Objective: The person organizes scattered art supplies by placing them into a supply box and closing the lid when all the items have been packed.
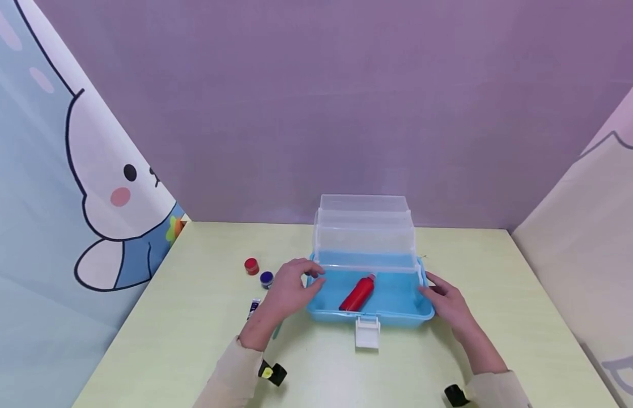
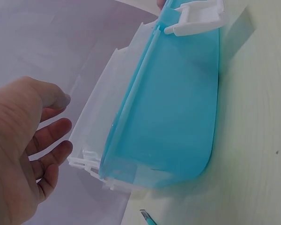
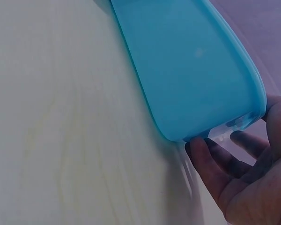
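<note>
A light blue plastic box [image 1: 398, 292] stands on the table with its clear lid [image 1: 364, 232] raised at the back. Inside it, a red bottle [image 1: 358, 293] lies slanted. From the front rim hangs a white latch [image 1: 367, 333]. My right hand [image 1: 449, 300] holds the box's right end, thumb at the rim and fingers against the outer wall. At the left end hovers my left hand [image 1: 290, 286], fingers loosely bent and apart from the box [image 2: 173, 103] in the left wrist view, with nothing in its grasp.
Left of the box stand a red-lidded jar [image 1: 251, 266] and a blue-lidded jar [image 1: 267, 279]. A small tube [image 1: 253, 307] lies partly hidden by the left forearm. Beside it is a thin teal tool with a metal tip [image 2: 148, 217]. A purple backdrop [image 1: 347, 113] rises behind the table.
</note>
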`<action>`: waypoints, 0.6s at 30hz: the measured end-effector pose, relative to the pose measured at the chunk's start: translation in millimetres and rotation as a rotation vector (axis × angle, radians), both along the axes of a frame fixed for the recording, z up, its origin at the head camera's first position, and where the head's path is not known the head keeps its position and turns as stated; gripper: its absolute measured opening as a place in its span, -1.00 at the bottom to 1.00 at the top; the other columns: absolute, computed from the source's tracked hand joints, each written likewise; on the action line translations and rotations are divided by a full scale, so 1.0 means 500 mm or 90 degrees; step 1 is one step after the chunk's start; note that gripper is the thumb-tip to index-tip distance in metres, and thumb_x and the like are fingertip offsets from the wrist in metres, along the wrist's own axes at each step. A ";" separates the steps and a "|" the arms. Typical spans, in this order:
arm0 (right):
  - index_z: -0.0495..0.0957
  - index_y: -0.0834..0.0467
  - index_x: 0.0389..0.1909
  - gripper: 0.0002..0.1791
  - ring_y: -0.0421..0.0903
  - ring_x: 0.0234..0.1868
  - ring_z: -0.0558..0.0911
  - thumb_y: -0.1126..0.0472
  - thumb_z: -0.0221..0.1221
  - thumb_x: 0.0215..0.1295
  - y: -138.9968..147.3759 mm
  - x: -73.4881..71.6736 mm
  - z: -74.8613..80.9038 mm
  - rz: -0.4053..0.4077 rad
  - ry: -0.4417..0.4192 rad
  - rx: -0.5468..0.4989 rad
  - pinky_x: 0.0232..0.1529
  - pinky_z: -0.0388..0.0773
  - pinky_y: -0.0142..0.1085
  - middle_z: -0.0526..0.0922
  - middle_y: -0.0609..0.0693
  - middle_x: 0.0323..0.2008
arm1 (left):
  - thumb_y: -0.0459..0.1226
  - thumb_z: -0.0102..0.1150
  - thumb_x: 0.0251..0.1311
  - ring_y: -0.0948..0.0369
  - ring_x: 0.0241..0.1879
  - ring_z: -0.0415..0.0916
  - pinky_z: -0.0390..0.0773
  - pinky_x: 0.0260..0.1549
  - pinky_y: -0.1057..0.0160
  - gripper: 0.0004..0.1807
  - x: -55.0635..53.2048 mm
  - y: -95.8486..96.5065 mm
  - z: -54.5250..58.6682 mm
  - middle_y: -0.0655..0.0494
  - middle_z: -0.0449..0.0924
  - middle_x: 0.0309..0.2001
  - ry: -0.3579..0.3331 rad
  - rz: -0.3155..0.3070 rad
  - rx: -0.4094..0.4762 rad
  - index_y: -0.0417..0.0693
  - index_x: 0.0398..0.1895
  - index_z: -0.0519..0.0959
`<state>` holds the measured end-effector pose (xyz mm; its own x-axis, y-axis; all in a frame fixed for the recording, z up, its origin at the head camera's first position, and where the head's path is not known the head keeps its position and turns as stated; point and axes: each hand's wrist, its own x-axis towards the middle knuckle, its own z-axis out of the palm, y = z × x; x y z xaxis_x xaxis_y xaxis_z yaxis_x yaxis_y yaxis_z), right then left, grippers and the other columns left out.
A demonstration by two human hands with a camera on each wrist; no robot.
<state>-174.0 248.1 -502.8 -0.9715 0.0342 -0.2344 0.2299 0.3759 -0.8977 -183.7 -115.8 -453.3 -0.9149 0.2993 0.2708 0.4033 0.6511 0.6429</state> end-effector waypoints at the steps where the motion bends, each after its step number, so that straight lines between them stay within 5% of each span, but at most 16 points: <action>1: 0.15 0.18 0.47 -0.28 0.14 0.02 0.51 -0.02 0.13 0.41 0.000 -0.001 -0.001 -0.001 0.000 0.002 -0.17 0.61 -0.27 0.43 0.33 0.14 | -0.16 0.27 0.23 0.17 -0.22 0.52 0.54 -0.41 0.29 -0.84 0.002 -0.002 0.000 0.35 0.56 -0.26 -0.004 0.007 0.003 0.05 -0.17 0.67; 8: 0.15 0.19 0.47 -0.26 0.13 0.04 0.48 -0.06 0.11 0.41 -0.001 0.002 -0.009 -0.007 -0.003 0.014 -0.18 0.57 -0.33 0.43 0.33 0.15 | -0.16 0.26 0.25 0.31 -0.25 0.46 0.54 -0.39 0.30 -0.84 0.015 -0.021 -0.005 0.38 0.56 -0.26 -0.023 0.037 0.022 0.05 -0.15 0.66; 18: 0.26 0.24 0.40 -0.31 0.13 0.05 0.46 -0.07 0.10 0.41 -0.002 0.000 -0.010 -0.009 0.017 0.022 -0.18 0.50 -0.37 0.47 0.28 0.12 | -0.19 0.29 0.22 0.21 -0.25 0.50 0.54 -0.42 0.27 -0.87 0.021 -0.047 -0.009 0.36 0.57 -0.28 -0.018 0.071 0.052 0.12 -0.17 0.66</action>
